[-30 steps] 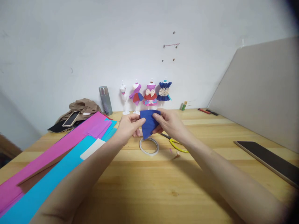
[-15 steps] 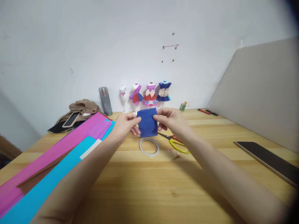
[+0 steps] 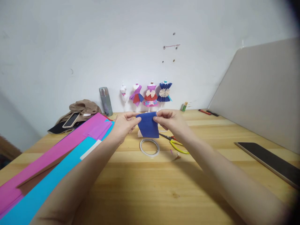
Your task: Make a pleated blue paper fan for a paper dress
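Note:
A small dark blue sheet (image 3: 149,126), paper or cloth, hangs upright between my hands above the wooden table (image 3: 131,187). My left hand (image 3: 125,125) pinches its upper left corner between thumb and fingers. At the upper right corner my right hand (image 3: 170,119) pinches it the same way. Just below the sheet lies a white roll of tape (image 3: 149,147). Scissors with yellow handles (image 3: 178,147) lie under my right wrist, partly hidden by it. Small scraps (image 3: 177,156) are beside them.
Pink paper (image 3: 58,153) and blue paper (image 3: 53,184) lie at left. Behind are a flask (image 3: 106,101), a brown cloth (image 3: 86,107) with a phone (image 3: 71,120), and several miniature dress forms (image 3: 152,95). A green-labelled bottle (image 3: 184,107) and a dark flat device (image 3: 269,161) are at right.
The sheet's top edge has tipped slightly lower, and its lower left part now angles inward. My left fingers have drawn up from behind its lower left side. Both hands keep their pinch.

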Demonstrator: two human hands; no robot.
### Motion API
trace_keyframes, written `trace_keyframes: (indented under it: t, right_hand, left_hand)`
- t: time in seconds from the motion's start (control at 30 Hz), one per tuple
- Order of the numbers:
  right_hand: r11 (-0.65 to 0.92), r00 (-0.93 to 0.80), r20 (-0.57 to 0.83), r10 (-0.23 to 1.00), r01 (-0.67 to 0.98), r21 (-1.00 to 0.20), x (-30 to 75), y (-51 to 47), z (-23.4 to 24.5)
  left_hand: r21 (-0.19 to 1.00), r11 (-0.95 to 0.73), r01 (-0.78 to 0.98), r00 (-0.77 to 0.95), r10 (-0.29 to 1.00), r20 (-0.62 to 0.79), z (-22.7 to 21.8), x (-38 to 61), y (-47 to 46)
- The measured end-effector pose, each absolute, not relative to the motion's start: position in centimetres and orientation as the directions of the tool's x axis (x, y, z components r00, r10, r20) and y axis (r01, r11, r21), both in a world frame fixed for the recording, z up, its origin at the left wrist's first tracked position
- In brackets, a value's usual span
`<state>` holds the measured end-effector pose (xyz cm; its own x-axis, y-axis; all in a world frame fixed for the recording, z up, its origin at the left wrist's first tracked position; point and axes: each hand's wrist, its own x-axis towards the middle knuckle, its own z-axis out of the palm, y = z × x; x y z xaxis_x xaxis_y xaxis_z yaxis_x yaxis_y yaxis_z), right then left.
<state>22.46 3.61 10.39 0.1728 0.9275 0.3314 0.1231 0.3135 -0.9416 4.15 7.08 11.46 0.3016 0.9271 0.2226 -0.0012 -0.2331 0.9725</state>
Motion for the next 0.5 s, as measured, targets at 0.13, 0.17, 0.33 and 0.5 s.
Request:
trace_keyframes:
  t: [0.13, 0.17, 0.33, 0.5]
  right_hand:
    - [0.273, 0.168, 0.284, 0.944, 0.086, -0.958, 22.06, 3.23, 10.58]
    - [0.261, 0.162, 0.27, 0.949, 0.072, -0.963, 22.0, 3.18, 10.57]
    - [0.223, 0.118, 0.214, 0.97, -0.071, -0.972, 22.1, 3.26, 10.36]
    - [0.232, 0.126, 0.214, 0.969, -0.151, -0.961, 22.25, 3.56, 10.14]
  left_hand:
    - [0.974, -0.227, -0.017, 0.307, 0.926, 0.221, 11.66, 4.22, 6.82]
    - [0.972, -0.235, -0.015, 0.3, 0.926, 0.228, 11.71, 4.25, 6.74]
    - [0.972, -0.233, 0.006, 0.277, 0.935, 0.222, 11.93, 4.38, 6.36]
    - [0.983, -0.182, -0.038, 0.32, 0.929, 0.184, 11.96, 4.35, 6.34]
